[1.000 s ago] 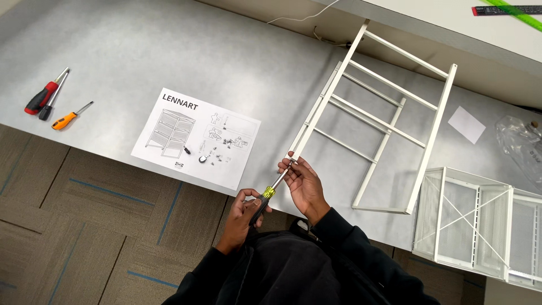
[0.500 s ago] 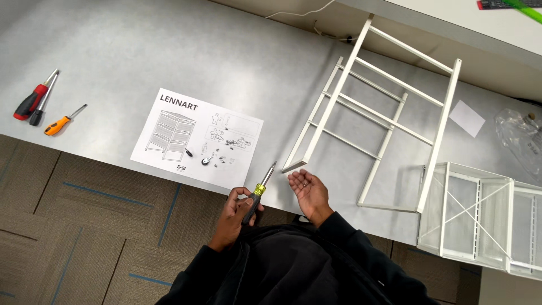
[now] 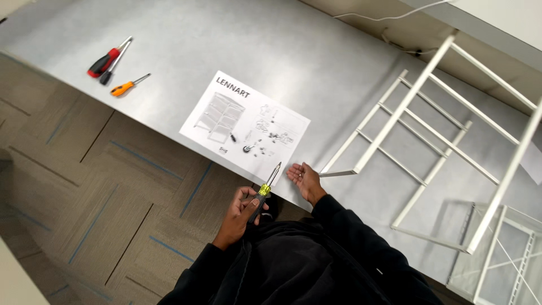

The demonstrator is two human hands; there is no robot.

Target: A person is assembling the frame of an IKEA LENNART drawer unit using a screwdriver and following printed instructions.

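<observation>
Our left hand (image 3: 240, 209) grips the screwdriver (image 3: 265, 186), right hand (image 3: 304, 178) open and empty beside the white frame (image 3: 395, 121), which could slide unheld.

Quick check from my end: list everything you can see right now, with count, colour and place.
Table: one, grey, across the top.
Instruction sheet: one, white, at the table's near edge.
Screwdrivers: three lying at the far left of the table, one red-handled, one dark, one orange.
Ladder-like frame: one, white, flat on the table, right.
Wire basket: one, white, bottom right corner.
Cable: one, white, top edge.
Floor: brown carpet tiles, left.
Left hand: holds a yellow-and-black screwdriver.
Right hand: open, palm up, beside the frame's end.
</observation>
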